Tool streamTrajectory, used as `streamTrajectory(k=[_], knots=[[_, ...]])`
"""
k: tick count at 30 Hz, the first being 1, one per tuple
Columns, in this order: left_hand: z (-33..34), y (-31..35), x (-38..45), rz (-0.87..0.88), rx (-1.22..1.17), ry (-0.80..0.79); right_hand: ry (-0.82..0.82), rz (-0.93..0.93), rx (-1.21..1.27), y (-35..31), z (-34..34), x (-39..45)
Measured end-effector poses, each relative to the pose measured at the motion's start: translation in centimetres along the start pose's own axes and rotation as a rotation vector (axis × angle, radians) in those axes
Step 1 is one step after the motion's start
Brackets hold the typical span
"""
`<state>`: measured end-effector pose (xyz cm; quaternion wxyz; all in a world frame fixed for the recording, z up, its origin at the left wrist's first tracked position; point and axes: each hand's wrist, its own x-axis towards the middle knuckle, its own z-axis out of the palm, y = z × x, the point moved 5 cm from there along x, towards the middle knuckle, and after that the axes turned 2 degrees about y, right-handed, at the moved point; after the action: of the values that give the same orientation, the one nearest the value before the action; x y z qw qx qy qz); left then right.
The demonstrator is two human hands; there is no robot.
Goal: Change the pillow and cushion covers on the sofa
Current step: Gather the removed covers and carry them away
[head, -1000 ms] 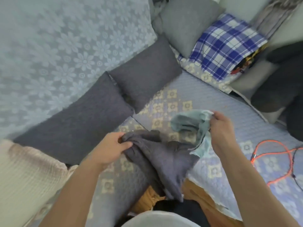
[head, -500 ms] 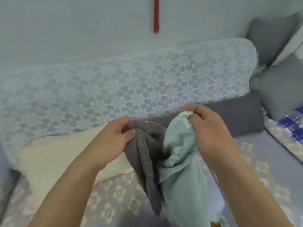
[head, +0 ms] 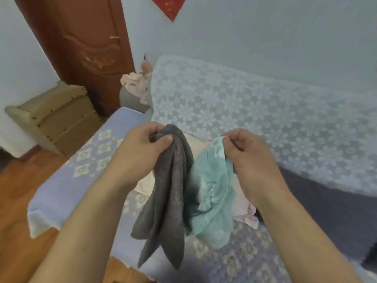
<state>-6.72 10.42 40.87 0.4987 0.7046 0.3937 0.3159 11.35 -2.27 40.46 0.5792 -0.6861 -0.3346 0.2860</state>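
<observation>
Left hand (head: 140,154) fingers curl around the bunched top of the grey cover (head: 167,193); right hand (head: 251,158) pinches the teal cover (head: 212,201) edge, both hanging above the sofa (head: 265,111).

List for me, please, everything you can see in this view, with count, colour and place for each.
grey cover: one, dark grey, hanging bunched from the left hand, above the seat.
teal cover: one, light teal with pale flowers, hanging from the right hand.
sofa backrest throw: one, pale lace with flower pattern, behind the hands.
seat spread: one, lavender with pale squares, over the seat.
cream pillow: one, mostly hidden behind the covers.
dark cushion: one, dark grey, at the backrest's foot, right.
door: one, reddish brown, upper left.
wooden stand: one, tan, left, by the door.
floor: orange-brown wood, lower left.
hands: left hand grips the grey cover; right hand pinches the teal cover.
</observation>
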Motion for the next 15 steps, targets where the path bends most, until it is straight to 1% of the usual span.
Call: streamTrajectory(k=[3, 5, 9, 10, 12, 13, 15], knots=[[-7.7, -3.9, 2.3, -0.030, -0.023, -0.041, -0.031, -0.053, -0.129, -0.8, 9.4, 1.0], [-13.7, -6.2, 3.8, -0.071, -0.047, -0.072, -0.018, -0.082, -0.229, -1.8, 15.7, 1.6], [-25.7, -9.7, 5.3, -0.140, -0.056, -0.102, -0.051, -0.246, -0.574, -6.9, 28.0, 3.1], [-28.3, -10.1, 5.7, -0.140, -0.071, -0.100, -0.074, -0.274, -0.618, -8.4, 30.6, 3.6], [-33.0, -10.4, 6.2, -0.141, -0.135, -0.061, -0.180, -0.295, -0.633, -11.2, 36.2, 4.3], [-35.2, -10.4, 6.3, -0.105, -0.132, -0.037, -0.257, -0.296, -0.631, -12.3, 39.2, 4.5], [-39.5, -10.1, 6.3, 0.022, -0.024, 0.024, -0.379, -0.306, -0.626, -14.2, 45.3, 4.7]])
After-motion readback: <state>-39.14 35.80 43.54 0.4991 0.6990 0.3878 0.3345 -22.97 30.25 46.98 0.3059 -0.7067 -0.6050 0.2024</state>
